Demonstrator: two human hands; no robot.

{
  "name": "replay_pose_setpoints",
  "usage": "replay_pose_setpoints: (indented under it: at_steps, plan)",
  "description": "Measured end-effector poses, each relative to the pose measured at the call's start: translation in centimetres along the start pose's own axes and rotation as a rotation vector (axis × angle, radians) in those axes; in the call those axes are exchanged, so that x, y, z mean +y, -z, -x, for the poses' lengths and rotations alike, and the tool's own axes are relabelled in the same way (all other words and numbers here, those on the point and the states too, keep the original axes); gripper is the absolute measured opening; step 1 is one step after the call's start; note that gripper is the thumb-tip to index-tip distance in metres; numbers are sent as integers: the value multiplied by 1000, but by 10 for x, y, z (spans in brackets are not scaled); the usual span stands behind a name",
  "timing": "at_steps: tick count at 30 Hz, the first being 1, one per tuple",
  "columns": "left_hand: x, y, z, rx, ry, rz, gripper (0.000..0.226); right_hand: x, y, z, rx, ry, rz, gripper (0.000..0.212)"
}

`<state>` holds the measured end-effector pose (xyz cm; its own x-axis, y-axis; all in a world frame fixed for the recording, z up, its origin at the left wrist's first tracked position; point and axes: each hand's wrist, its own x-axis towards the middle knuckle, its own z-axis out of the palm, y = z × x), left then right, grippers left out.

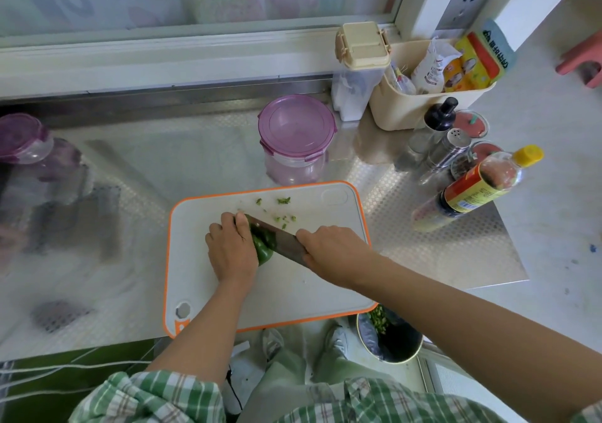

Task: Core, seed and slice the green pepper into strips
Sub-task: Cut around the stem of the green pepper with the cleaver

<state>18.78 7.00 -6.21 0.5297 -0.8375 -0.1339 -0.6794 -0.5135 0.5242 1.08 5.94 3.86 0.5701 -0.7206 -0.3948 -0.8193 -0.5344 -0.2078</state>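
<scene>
A green pepper (263, 246) lies on a white cutting board (325, 279) with an orange rim. My left hand (230, 249) grips the pepper from the left, fingers curled over its top. My right hand (332, 249) holds the handle of a cleaver (282, 237). The blade rests across the pepper's right side, its tip pointing up-left toward my left fingertips. Small green scraps (282, 214) are scattered on the board beyond the blade.
A purple-lidded container (296, 139) stands behind the board. Sauce bottle (472, 191), shakers (446, 148) and a beige basket (423, 103) crowd the right. A bin (389, 338) with green scraps sits below the counter edge. Another purple-lidded jar (22, 142) is far left.
</scene>
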Motion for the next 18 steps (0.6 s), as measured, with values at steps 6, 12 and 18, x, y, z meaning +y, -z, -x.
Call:
replay_pose_setpoints:
  at_steps: [6, 12, 18]
  plan:
    - [5, -5, 1, 34, 44, -22, 42, -12, -11, 2, 25, -64, 3, 15]
    - [15, -7, 0, 46, 177, -26, 44, -18, -22, 4, 51, -112, -24, 23]
    - [13, -5, 1, 69, 214, 33, 45, -25, -26, -3, 92, -98, -17, 25]
